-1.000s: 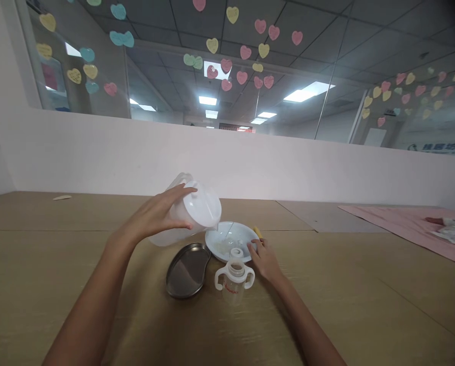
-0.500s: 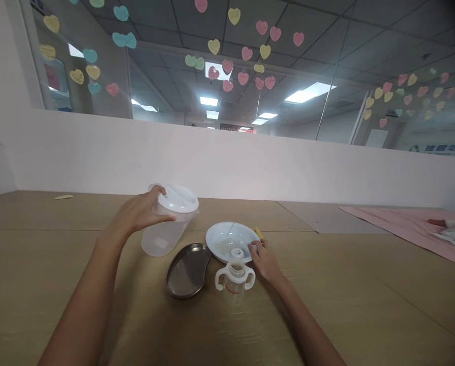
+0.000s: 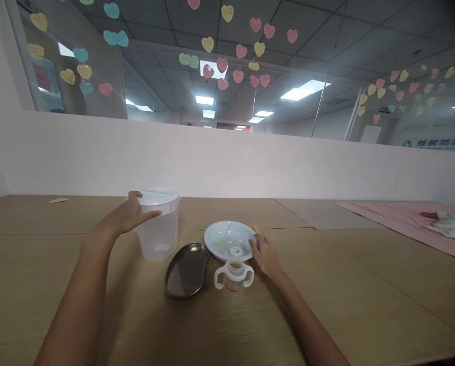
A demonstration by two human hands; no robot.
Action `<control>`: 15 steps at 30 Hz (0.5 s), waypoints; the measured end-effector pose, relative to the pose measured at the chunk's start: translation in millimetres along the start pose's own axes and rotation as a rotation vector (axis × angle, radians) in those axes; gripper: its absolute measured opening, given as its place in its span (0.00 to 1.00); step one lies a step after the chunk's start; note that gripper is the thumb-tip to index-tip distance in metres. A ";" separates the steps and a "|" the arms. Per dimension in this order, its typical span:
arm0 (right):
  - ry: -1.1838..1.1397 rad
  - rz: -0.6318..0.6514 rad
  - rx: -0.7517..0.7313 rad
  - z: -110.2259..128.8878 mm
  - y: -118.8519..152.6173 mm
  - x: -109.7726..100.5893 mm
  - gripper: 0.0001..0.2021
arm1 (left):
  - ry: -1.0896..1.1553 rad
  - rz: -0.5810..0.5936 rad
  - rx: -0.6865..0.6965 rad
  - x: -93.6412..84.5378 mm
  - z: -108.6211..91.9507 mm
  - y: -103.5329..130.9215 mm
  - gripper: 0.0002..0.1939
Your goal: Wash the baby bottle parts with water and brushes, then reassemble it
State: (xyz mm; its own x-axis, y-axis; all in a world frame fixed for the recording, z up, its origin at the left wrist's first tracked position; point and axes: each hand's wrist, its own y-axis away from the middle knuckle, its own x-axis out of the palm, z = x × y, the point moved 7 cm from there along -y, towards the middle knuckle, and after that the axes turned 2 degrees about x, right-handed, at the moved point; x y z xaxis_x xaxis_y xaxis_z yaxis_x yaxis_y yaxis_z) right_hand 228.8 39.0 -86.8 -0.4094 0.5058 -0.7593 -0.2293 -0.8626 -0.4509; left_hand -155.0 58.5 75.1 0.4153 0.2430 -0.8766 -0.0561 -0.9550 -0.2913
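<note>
A clear plastic container (image 3: 159,234) with a white lid stands upright on the table, and my left hand (image 3: 130,213) grips its lidded rim from the left. My right hand (image 3: 264,254) is closed at the right edge of a white bowl (image 3: 215,234), its fingertips on the rim. Something small and yellow (image 3: 255,229) shows just behind those fingers. The bowl holds clear and white pieces too small to name. In front of it stands an open baby bottle (image 3: 234,277) with two white handles. A metal kidney-shaped tray (image 3: 187,272) lies between container and bottle.
Along the back runs a white wall (image 3: 227,162) below a window with heart-shaped notes. A pink cloth (image 3: 395,218) lies at the right, with a pale patterned item (image 3: 450,227) on it. A thin pale object (image 3: 58,200) lies at the back left.
The container has gone from tilted to upright and shifted left, with my left hand still on it. My right hand has stayed at the bowl's edge. The view has shifted slightly.
</note>
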 end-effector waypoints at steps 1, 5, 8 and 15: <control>0.008 -0.004 0.017 -2.7 -0.9 -2.1 0.21 | 0.003 0.000 0.003 -2.5 0.1 2.4 0.53; 0.110 0.030 0.117 -17.5 -4.5 -5.3 0.20 | -0.106 -0.085 0.015 -21.0 -24.6 22.4 0.59; 0.157 0.085 0.166 -24.8 -5.5 -2.8 0.21 | -0.171 -0.189 0.280 -17.5 -86.2 39.3 0.40; 0.273 0.135 0.221 -29.1 -1.5 7.5 0.17 | -0.067 0.154 0.800 132.6 -174.7 38.7 0.19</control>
State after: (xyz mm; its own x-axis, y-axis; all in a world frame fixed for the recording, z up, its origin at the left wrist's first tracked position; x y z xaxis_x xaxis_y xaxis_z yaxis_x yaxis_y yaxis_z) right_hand 251.8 44.4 -105.5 -0.2053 0.3453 -0.9158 -0.3868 -0.8881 -0.2482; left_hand 56.6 24.1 14.5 0.2968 0.1528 -0.9426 -0.7495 -0.5744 -0.3291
